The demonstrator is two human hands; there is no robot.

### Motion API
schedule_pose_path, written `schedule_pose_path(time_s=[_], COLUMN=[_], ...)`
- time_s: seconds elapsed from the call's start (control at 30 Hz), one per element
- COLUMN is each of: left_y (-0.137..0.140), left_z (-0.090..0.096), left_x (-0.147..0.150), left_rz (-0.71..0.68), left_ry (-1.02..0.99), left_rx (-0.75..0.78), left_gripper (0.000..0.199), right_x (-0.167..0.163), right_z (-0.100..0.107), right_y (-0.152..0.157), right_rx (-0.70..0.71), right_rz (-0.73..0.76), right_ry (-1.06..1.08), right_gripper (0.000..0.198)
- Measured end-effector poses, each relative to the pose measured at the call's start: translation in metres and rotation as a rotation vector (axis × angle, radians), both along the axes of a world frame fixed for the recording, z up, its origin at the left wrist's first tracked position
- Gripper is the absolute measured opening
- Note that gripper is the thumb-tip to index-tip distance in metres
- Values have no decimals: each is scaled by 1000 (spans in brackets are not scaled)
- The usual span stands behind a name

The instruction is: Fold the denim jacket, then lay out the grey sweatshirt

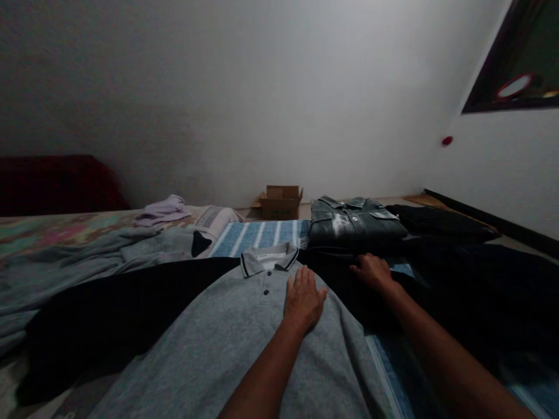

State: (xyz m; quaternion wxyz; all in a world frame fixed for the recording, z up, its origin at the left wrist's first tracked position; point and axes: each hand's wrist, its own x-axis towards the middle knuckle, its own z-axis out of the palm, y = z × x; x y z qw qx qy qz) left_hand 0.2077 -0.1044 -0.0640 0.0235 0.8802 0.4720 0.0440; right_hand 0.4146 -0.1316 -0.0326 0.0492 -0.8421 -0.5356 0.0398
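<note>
A grey polo shirt (209,331) with a striped collar and dark buttons lies spread out, front up. Its long black sleeves stretch to both sides, the left sleeve (131,308) reaching far out. My left hand (303,297) rests flat on the chest below the collar, fingers stretched forward. Over the black sleeve on the right (336,279) is my right hand (373,272), its fingers apart and slightly bent, touching the dark cloth. No cloth shows gripped in either hand.
A folded dark denim jacket (358,224) and black folded clothes (441,221) lie behind on the right. Grey clothing (144,250) and a lilac cloth (163,210) lie at left. An open cardboard box (280,205) stands near the wall, beyond a blue striped cloth (262,234).
</note>
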Motion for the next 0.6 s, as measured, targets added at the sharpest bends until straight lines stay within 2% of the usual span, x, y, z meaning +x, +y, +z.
schedule_pose_path(time_s=[0.23,0.5,0.6], left_y=[-2,-2,-1], left_z=[-3,3,4], left_x=[2,6,8], left_rz=[0,-2,-14], left_ry=[-39,-41,-39], left_rx=[13,-44,-57], left_gripper=[64,66,68], right_x=[-6,-8,-20], right_z=[2,2,6], right_y=[5,3,-4], right_rx=[-25,44,73], right_rz=[-18,-34,7], right_ry=[-36,-131,-145], right_gripper=[19,24,28])
